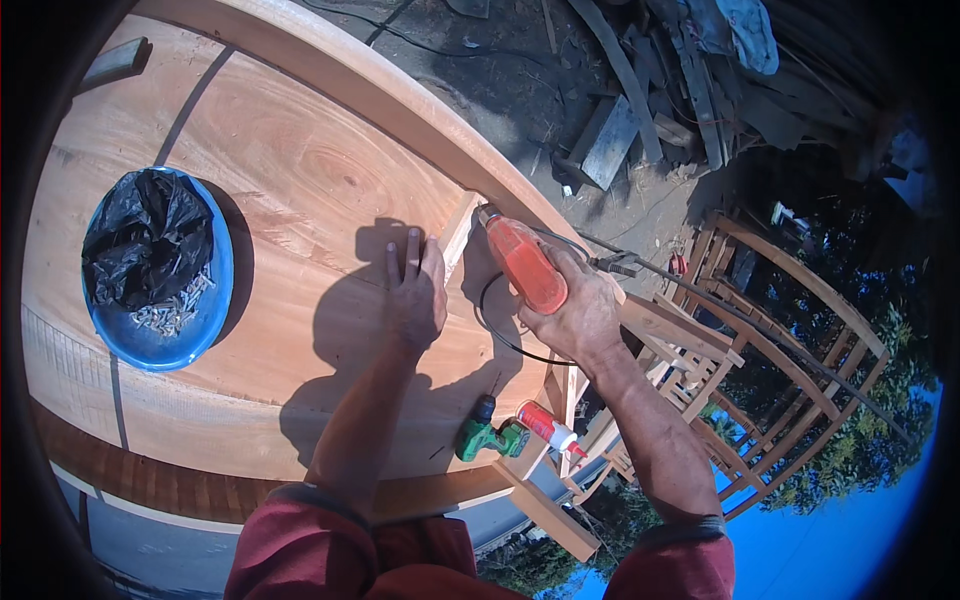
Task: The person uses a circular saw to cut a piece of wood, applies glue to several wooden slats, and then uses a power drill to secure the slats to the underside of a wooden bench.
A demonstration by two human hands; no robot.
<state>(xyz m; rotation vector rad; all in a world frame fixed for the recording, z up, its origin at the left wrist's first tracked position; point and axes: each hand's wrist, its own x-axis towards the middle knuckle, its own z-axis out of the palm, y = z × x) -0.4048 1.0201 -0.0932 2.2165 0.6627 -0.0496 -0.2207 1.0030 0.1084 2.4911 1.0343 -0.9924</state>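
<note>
My right hand (578, 302) is wrapped round a red-orange corded power drill (527, 265). Its chuck points up and left, at the far end of a short wooden block (462, 232) that sits against the raised wooden rim (430, 140). My left hand (415, 295) lies on the wide wooden panel (290, 170), fingers stretched out and apart, its edge beside the block. Whether a bit touches the wood is too small to tell. A black cord (500, 325) loops below the drill.
A blue basin (150, 355) holds a black plastic bag (150, 235) and many screws (175, 310). Near me lie a green cordless drill (485, 435) and a red-and-white glue bottle (548, 425). Wooden frames (790, 350) stand at right; scrap wood (610, 140) lies beyond the rim.
</note>
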